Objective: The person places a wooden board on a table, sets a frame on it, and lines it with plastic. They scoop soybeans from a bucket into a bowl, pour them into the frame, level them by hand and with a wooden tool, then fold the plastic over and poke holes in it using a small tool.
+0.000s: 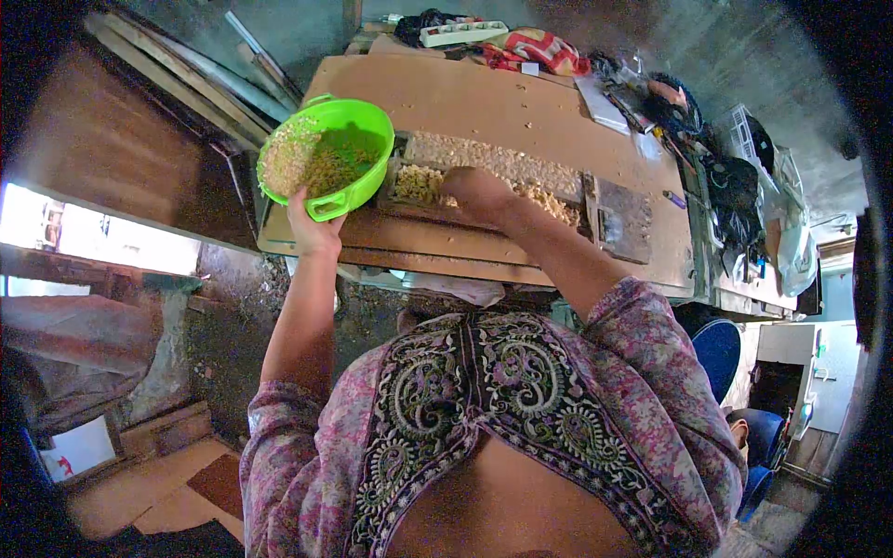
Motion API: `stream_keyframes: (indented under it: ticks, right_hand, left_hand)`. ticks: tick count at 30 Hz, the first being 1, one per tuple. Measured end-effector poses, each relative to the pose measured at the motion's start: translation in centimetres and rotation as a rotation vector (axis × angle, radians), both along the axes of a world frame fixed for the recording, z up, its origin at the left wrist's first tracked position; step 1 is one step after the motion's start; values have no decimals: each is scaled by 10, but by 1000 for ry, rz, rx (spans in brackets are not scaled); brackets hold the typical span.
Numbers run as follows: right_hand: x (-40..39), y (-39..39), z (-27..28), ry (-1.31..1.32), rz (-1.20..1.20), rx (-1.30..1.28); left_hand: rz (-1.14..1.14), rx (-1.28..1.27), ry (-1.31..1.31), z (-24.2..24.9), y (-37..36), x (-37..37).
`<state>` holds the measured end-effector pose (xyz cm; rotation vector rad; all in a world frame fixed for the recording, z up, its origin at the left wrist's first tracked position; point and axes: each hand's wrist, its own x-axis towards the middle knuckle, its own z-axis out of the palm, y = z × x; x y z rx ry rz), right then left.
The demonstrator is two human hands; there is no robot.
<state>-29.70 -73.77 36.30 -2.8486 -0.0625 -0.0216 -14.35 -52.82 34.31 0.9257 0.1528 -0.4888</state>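
My left hand (314, 229) grips the near rim of a bright green plastic basin (369, 190) by its handle, the basin tilted to the left. Small pale crumbly pieces (290, 158) cover its left wall and bottom; their exact kind is too small to make out. My right hand (478, 194) is down in a long wooden tray (586, 206), its fingers curled among light-coloured bits (419, 183). What those fingers hold, if anything, is hidden. A strip of flat pale pieces (521, 166) lies along the tray's far side.
Tray and basin are on a brown board table (446, 93) with scattered crumbs. A dark flat panel (625, 219) joins the tray's right end. Near the right edge lies a purple item (674, 199). A power strip (462, 33) and red patterned cloth (539, 51) sit at the back.
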Motion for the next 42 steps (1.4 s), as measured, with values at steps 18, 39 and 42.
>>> stream_keyframes:
  ticks: [18, 39, 42]
  right_hand:
    - [-63, -70, -10, -74, -265, 60]
    - [4, -74, -86, 198, -240, 327]
    - [-26, -63, -36, 283, -375, 157]
  left_hand:
    - [-41, 41, -18, 0, -7, 2]
    - [-80, -10, -41, -7, -6, 7]
    - [-87, -37, -81, -8, -7, 6]
